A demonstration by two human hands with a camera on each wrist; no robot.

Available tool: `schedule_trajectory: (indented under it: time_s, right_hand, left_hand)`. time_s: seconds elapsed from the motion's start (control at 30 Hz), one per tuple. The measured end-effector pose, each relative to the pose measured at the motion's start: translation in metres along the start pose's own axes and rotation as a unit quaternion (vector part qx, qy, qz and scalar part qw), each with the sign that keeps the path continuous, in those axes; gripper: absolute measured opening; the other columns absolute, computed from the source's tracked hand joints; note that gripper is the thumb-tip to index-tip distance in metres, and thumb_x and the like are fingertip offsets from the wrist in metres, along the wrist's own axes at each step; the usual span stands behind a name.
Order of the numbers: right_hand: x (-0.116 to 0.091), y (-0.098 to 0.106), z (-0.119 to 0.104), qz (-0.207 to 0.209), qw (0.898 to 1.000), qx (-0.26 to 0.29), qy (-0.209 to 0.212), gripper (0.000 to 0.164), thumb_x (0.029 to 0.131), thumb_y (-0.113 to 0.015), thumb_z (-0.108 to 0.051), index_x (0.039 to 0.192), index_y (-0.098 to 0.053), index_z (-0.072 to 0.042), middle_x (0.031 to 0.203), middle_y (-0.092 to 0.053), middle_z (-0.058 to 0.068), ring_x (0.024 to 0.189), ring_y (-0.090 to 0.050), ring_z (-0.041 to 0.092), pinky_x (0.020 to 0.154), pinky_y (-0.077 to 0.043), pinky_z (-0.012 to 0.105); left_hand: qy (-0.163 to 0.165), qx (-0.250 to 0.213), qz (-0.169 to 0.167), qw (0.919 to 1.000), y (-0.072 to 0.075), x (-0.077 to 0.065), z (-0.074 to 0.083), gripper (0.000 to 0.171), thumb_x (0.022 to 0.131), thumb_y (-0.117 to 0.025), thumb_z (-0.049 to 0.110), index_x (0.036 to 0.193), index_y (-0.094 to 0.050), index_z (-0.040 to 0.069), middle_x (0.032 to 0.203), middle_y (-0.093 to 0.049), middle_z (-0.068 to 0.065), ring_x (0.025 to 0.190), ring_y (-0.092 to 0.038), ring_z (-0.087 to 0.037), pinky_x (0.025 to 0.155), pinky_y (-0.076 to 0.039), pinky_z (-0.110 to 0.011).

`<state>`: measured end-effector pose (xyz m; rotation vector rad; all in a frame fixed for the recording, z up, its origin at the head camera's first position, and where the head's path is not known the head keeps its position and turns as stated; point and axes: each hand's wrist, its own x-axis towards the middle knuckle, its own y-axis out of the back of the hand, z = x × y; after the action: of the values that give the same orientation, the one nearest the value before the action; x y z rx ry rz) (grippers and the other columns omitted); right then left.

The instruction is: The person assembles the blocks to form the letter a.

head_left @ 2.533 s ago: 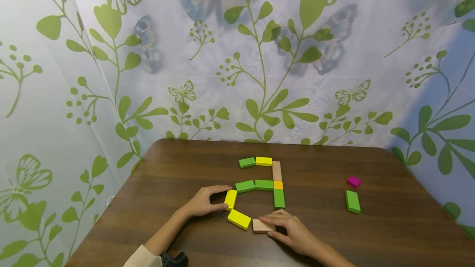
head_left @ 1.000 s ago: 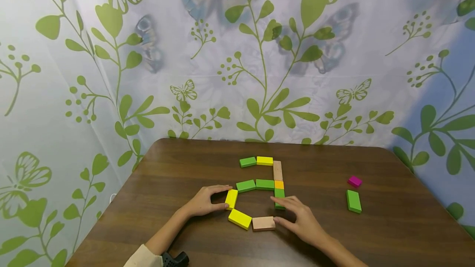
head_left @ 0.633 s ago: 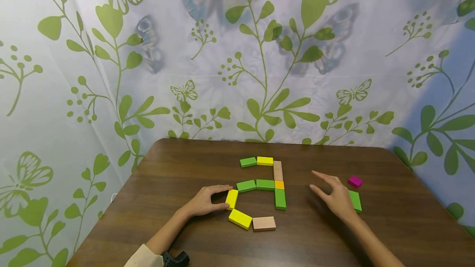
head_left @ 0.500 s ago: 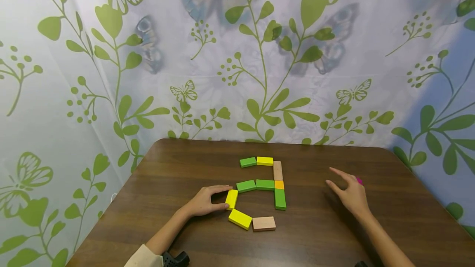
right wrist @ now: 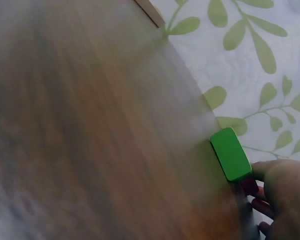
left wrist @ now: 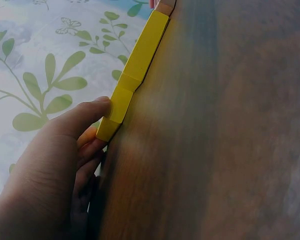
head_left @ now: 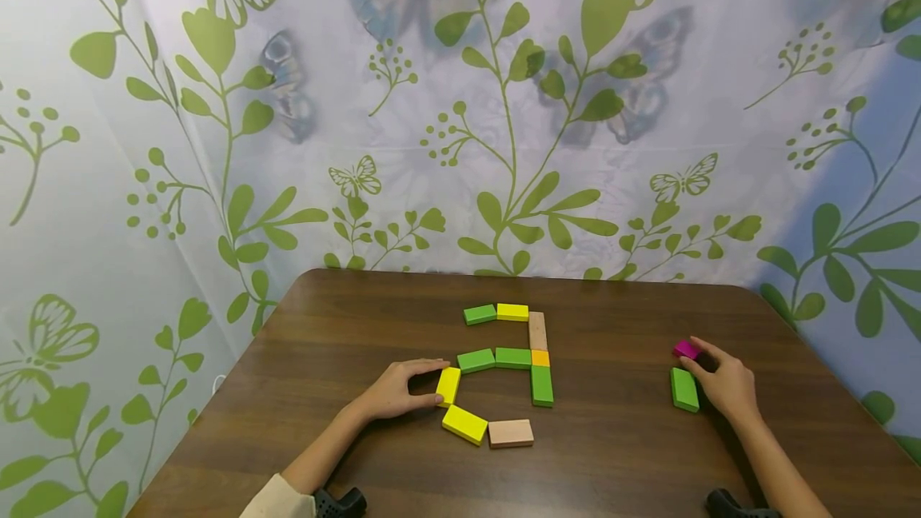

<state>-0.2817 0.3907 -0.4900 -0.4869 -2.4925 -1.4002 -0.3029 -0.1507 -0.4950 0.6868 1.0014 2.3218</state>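
On the table's left side my left hand (head_left: 392, 390) holds a yellow block (head_left: 448, 387) between thumb and fingers; the left wrist view shows the thumb on that yellow block (left wrist: 116, 106). A second yellow block (head_left: 464, 424) meets its near end, and a plain wooden block (head_left: 511, 433) follows to the right. Far to the right, my right hand (head_left: 730, 386) pinches a small magenta block (head_left: 685, 349), thumb on the near side and index finger on the far side. Just in front of it lies a green block (head_left: 684, 389). In the right wrist view, the green block (right wrist: 231, 154) partly hides the magenta block (right wrist: 249, 186).
Several more blocks form a bent line: a green block (head_left: 480, 315), a yellow block (head_left: 512, 312), an upright-running wooden block (head_left: 537, 332), an orange block (head_left: 540, 358) and further green blocks (head_left: 542, 386). A patterned curtain (head_left: 460, 182) hangs behind the brown table (head_left: 612, 462).
My right hand has let go of the plain wooden block, moved across to the right and closed its fingers on the magenta block. My left hand stays at the yellow block.
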Motion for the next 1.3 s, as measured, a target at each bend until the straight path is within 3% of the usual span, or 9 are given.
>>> schedule_trajectory:
  time_s: [0.17, 0.33, 0.43, 0.6, 0.67, 0.77, 0.87, 1.1, 1.3]
  right_hand:
    - [0.0, 0.0, 0.002, 0.02, 1.0, -0.014, 0.003, 0.039, 0.087, -0.065, -0.022, 0.117, -0.061, 0.003, 0.107, -0.053, 0.038, 0.058, -0.046, 0.032, 0.05, -0.028, 0.034]
    - [0.0, 0.0, -0.012, 0.047, 0.999, -0.008, 0.006, 0.039, 0.085, -0.068, -0.025, 0.117, -0.063, -0.002, 0.061, -0.057, 0.024, 0.045, -0.023, 0.015, 0.042, -0.022, 0.029]
    - [-0.003, -0.003, -0.031, 0.069, 0.997, 0.012, 0.038, 0.038, 0.081, -0.072, -0.021, 0.115, -0.066, -0.005, 0.055, -0.052, 0.015, 0.041, -0.016, 0.007, 0.037, -0.022, 0.027]
    - [-0.017, -0.017, -0.071, 0.067, 0.99, 0.066, 0.106, 0.038, 0.075, -0.077, -0.014, 0.111, -0.068, -0.005, 0.09, -0.066, 0.023, 0.037, -0.024, 0.004, 0.033, -0.027, 0.023]
    - [-0.025, -0.023, -0.088, 0.058, 0.987, 0.084, 0.126, 0.039, 0.074, -0.077, -0.014, 0.111, -0.068, -0.006, 0.1, -0.066, 0.02, 0.042, -0.041, 0.011, 0.037, -0.034, 0.022]
    - [-0.041, -0.031, -0.112, 0.057, 0.982, 0.095, 0.152, 0.039, 0.071, -0.08, -0.014, 0.109, -0.07, -0.01, 0.103, -0.067, 0.014, 0.07, -0.064, 0.026, 0.05, -0.046, 0.027]
    - [-0.059, -0.037, -0.133, 0.051, 0.979, 0.103, 0.17, 0.04, 0.068, -0.082, -0.015, 0.107, -0.071, -0.014, 0.101, -0.069, 0.006, 0.091, -0.064, 0.029, 0.065, -0.052, 0.034]
    - [-0.096, -0.049, -0.16, -0.024, 0.979, 0.124, 0.163, 0.038, 0.069, -0.081, -0.024, 0.105, -0.072, -0.021, 0.1, -0.067, -0.01, 0.092, -0.064, 0.015, 0.074, -0.052, 0.038]
    - [-0.107, -0.057, -0.165, -0.068, 0.983, 0.115, 0.128, 0.034, 0.069, -0.081, -0.03, 0.102, -0.073, -0.025, 0.097, -0.066, -0.018, 0.093, -0.061, 0.009, 0.08, -0.05, 0.038]
  left_hand:
    - [-0.002, 0.002, 0.001, 1.0, 0.0, 0.001, -0.001, 0.058, 0.085, -0.061, 0.048, 0.133, -0.051, 0.019, 0.132, -0.051, 0.003, 0.121, -0.047, -0.017, 0.096, -0.04, -0.043]
    - [-0.001, 0.003, 0.002, 1.0, -0.001, 0.0, -0.002, 0.058, 0.085, -0.061, 0.048, 0.134, -0.051, 0.018, 0.132, -0.051, 0.003, 0.12, -0.048, -0.018, 0.096, -0.04, -0.044]
    - [0.0, 0.0, 0.0, 1.0, 0.0, 0.0, -0.002, 0.058, 0.085, -0.061, 0.048, 0.134, -0.051, 0.018, 0.132, -0.051, 0.003, 0.12, -0.047, -0.018, 0.096, -0.04, -0.044]
    - [0.002, -0.003, -0.001, 1.0, 0.001, -0.001, -0.002, 0.058, 0.084, -0.062, 0.048, 0.133, -0.051, 0.019, 0.132, -0.051, 0.004, 0.121, -0.046, -0.018, 0.096, -0.039, -0.044]
    - [0.001, -0.002, -0.001, 1.0, 0.001, -0.001, -0.002, 0.058, 0.085, -0.062, 0.048, 0.134, -0.051, 0.019, 0.132, -0.051, 0.003, 0.121, -0.047, -0.018, 0.096, -0.04, -0.044]
    - [0.002, 0.002, -0.003, 1.0, 0.001, -0.001, -0.003, 0.058, 0.085, -0.061, 0.049, 0.134, -0.051, 0.019, 0.133, -0.051, 0.004, 0.121, -0.047, -0.017, 0.096, -0.04, -0.043]
    - [0.003, 0.007, -0.004, 1.0, 0.0, 0.0, -0.003, 0.058, 0.084, -0.061, 0.05, 0.134, -0.051, 0.02, 0.133, -0.05, 0.004, 0.121, -0.046, -0.017, 0.096, -0.04, -0.043]
    - [0.0, 0.004, -0.004, 1.0, 0.001, 0.0, -0.001, 0.058, 0.085, -0.061, 0.048, 0.134, -0.051, 0.018, 0.133, -0.051, 0.002, 0.121, -0.046, -0.019, 0.096, -0.04, -0.045]
    - [-0.009, 0.014, 0.001, 0.9999, 0.0, -0.001, -0.002, 0.058, 0.086, -0.062, 0.046, 0.134, -0.051, 0.016, 0.132, -0.051, 0.0, 0.121, -0.047, -0.02, 0.096, -0.041, -0.041]
